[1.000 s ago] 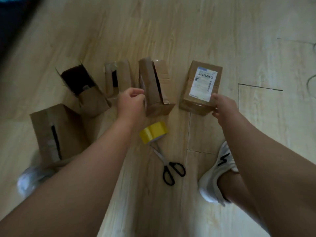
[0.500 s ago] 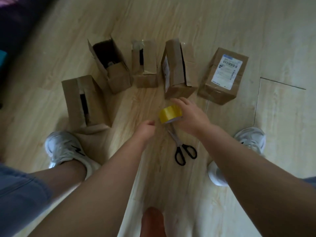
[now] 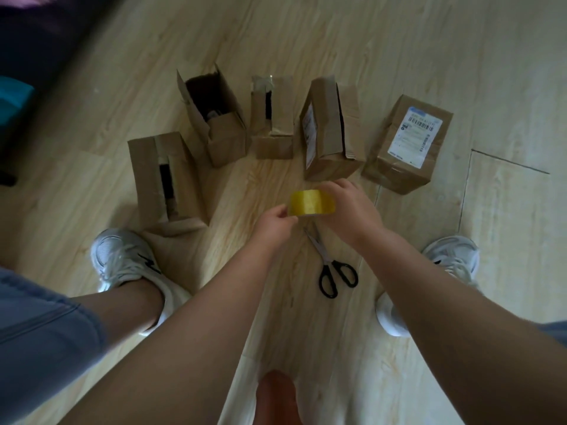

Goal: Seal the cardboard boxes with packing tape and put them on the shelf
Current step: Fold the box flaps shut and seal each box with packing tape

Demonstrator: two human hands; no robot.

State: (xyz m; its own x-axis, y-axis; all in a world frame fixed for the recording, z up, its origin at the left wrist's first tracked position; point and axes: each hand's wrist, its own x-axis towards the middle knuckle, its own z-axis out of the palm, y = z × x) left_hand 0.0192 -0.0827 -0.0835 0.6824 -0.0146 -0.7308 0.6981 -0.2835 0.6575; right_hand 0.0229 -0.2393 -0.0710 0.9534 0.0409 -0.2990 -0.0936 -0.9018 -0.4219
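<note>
While gripping tape roll (image 3: 312, 203) w/ right hand (image 3: 352, 210), pinching its rim w/ left hand (image 3: 274, 225). Prob. hunting tape end; next, peel strip.

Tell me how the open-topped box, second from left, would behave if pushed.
The open-topped box stands tall on a small base, so it probably tips easily. Its raised flaps look thin and creased, likely floppy under a grip.

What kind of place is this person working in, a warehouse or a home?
Probably a room at home, not a warehouse: a pale wood-plank floor, small used cardboard boxes standing straight on it, and scissors lying near them. No workbench shows.
</note>
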